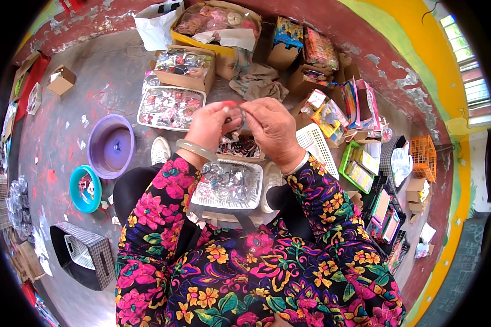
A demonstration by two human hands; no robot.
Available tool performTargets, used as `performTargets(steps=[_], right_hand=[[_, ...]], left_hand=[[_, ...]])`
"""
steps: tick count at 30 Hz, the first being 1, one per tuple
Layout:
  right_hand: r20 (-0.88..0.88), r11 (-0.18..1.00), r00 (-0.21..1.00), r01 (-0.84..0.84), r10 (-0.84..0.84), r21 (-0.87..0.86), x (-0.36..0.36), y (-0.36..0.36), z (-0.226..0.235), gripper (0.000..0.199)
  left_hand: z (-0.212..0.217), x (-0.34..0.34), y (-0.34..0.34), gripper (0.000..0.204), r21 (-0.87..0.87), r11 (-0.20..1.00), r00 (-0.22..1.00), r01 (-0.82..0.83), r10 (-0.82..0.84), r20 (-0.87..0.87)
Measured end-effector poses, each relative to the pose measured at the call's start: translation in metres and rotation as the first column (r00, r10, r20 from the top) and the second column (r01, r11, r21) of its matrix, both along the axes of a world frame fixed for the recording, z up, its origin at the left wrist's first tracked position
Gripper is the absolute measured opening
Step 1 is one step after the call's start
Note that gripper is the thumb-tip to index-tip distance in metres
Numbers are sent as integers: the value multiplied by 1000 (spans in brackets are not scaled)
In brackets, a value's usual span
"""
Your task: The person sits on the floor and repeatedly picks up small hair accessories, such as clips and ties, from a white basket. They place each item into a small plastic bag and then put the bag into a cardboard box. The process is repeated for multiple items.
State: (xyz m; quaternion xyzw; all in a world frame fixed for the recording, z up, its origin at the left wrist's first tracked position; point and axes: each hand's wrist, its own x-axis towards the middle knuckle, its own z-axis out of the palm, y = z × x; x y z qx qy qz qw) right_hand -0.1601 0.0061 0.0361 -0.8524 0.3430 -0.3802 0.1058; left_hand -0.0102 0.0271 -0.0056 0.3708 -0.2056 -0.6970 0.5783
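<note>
My left hand (211, 126) and my right hand (271, 126) meet fingertip to fingertip, both closed in a pinch. A thin red strip shows along their fingertips, with something dark under the left fingers; its kind is too small and too hidden to name. Below them is a box of dark small items (239, 146), partly covered by my hands. Closer to me stands a white basket (258, 188) with several small pieces in clear wrapping. Beyond my left hand a second white basket (140, 111) holds pink and dark packaged pieces.
To the left on the floor stand a purple basin (97, 147), a teal basin (77, 196) and a checkered bin (99, 250). Cardboard boxes (194, 82) of packaged goods line the far wall. At right are a green basket (346, 170), an orange crate (424, 158) and black crates.
</note>
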Motion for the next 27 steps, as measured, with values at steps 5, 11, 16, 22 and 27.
performTargets(steps=[5, 11, 16, 22, 27], right_hand=[[-270, 997, 963, -28, 9, -66, 6, 2, -8, 13], [-474, 1000, 880, -25, 16, -13, 0, 6, -26, 13], [-469, 998, 881, -63, 57, 2, -3, 3, -26, 16], [-460, 995, 887, -78, 43, -57, -2, 4, -26, 15], [-453, 995, 891, -69, 31, -68, -1, 5, -22, 16]], left_hand=[[-28, -13, 4, 16, -87, 971, 899, 223, -170, 404], [-30, -17, 10, 15, -221, 926, 458, 306, 60, 887], [-27, -13, 12, 16, -150, 925, 447, 350, -23, 894], [-29, -12, 12, 18, -214, 911, 456, 353, 32, 889], [-30, -13, 12, 17, -246, 905, 491, 348, 48, 870]])
